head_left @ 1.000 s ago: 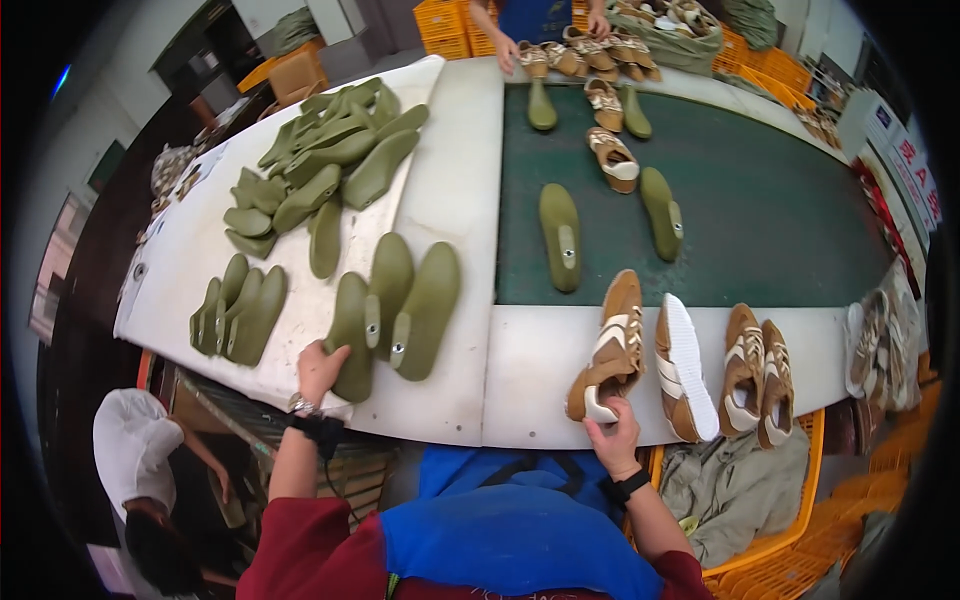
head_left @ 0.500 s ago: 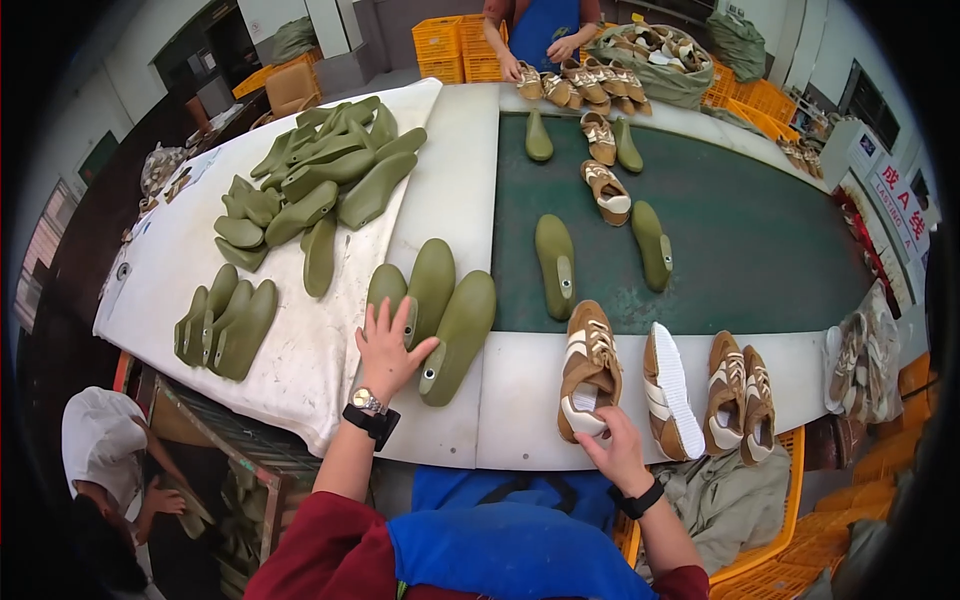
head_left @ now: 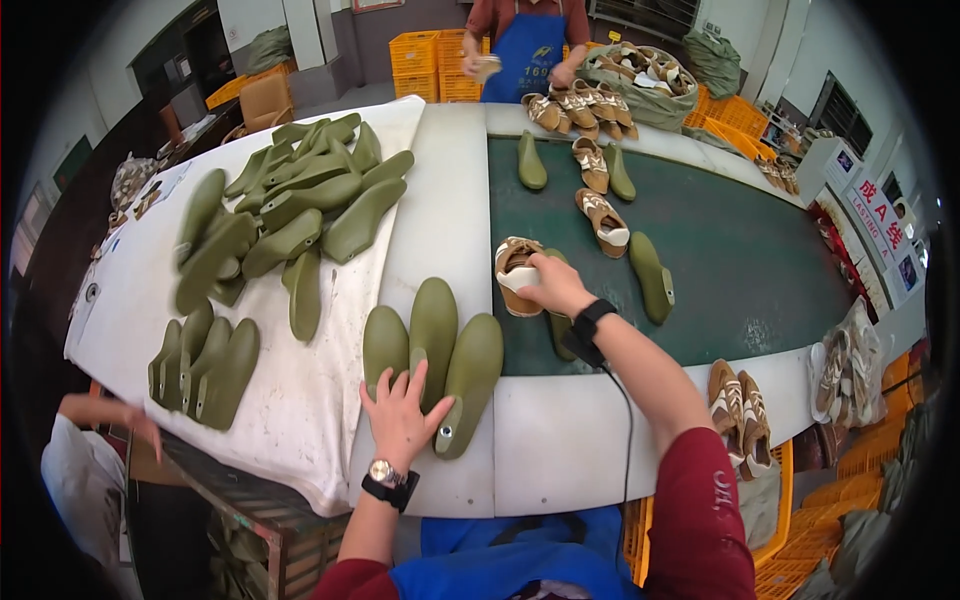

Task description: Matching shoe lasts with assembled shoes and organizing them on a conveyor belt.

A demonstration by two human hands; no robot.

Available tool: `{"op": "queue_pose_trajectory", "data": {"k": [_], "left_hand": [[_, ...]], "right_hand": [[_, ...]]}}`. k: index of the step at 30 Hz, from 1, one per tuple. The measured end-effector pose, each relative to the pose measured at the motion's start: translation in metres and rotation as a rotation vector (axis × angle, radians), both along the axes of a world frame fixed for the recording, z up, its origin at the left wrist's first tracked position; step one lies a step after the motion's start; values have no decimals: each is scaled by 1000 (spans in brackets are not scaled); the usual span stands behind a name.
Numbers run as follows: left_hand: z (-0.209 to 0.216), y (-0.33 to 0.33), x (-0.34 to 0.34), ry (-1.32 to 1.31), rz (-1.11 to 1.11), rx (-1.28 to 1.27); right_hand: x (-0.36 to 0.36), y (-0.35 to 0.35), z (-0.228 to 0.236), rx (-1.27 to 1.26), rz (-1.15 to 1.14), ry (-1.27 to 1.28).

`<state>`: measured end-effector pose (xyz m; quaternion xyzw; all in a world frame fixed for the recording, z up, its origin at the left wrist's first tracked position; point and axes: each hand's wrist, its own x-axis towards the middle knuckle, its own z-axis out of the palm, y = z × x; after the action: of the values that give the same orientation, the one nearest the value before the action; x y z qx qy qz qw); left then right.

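Observation:
My left hand is spread over the lower ends of three olive-green shoe lasts standing side by side at the table's near edge. Its fingers touch them without closing round them. Over the dark green belt, my right hand grips a brown-and-white sneaker by its heel opening. Whether a second shoe is in that grip, I cannot tell. Beneath the right hand lies a green last, partly covered. Another last rests to its right, and two sneakers sit farther up the belt.
A heap of lasts covers the white cloth at left, with several more nearer me. A pair of sneakers stands at the right edge beside a bagged bundle. Co-workers are at far side and lower left. A black cable hangs from my right wrist.
My right hand has carried a sneaker forward onto the belt; the sole-showing shoe has left the near edge. Two blurred lasts appear over the left heap. My left hand stays at the three lasts.

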<state>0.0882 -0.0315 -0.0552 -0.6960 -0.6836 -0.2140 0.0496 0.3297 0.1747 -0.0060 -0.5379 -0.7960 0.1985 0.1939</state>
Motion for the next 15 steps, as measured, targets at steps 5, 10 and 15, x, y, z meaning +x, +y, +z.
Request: {"op": "queue_pose_trajectory", "data": {"k": [5, 10, 15], "left_hand": [[2, 1, -1, -3, -12, -2], [5, 1, 1, -2, 2, -59], [0, 3, 1, 9, 12, -49]], "right_hand": [[-25, 73, -69, -36, -355, 4], [-33, 106, -124, -28, -506, 99], [-26, 121, -140, 50, -476, 191]]}}
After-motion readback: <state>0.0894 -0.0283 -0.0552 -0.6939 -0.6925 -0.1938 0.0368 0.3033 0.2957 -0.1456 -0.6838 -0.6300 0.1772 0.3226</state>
